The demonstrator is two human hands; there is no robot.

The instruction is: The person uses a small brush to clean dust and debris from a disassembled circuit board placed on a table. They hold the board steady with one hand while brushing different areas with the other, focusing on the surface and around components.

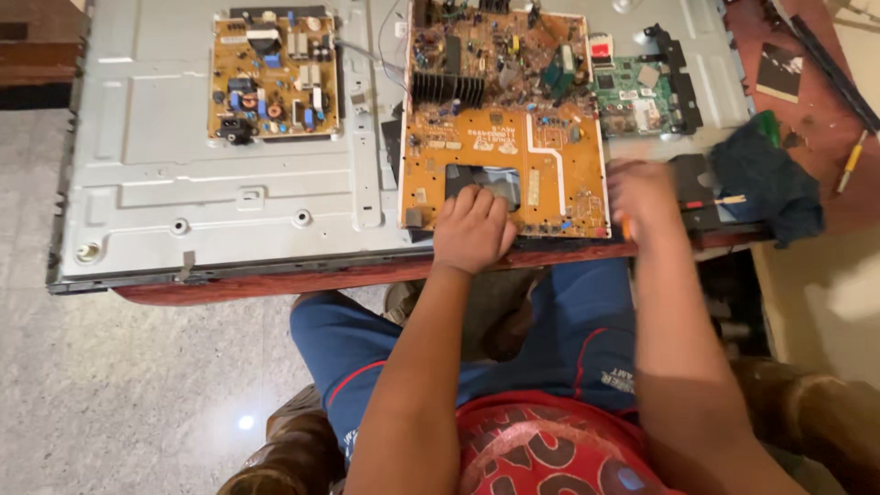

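Note:
A large orange circuit board (pixel 513 147) lies on the grey metal back panel (pixel 220 183) of a flat screen. My left hand (pixel 472 229) rests on the board's near edge, fingers curled over a dark cut-out. My right hand (pixel 642 197) is blurred beside the board's right corner; a small orange bit shows under it, and I cannot tell whether it grips something.
A smaller orange board (pixel 273 75) is mounted at the panel's upper left. A green board (pixel 632 96) with a black bracket sits right of the large one. A dark blue cloth (pixel 768 179), a yellow-handled tool (pixel 851 163) and a dark strip lie on the red table (pixel 275 282).

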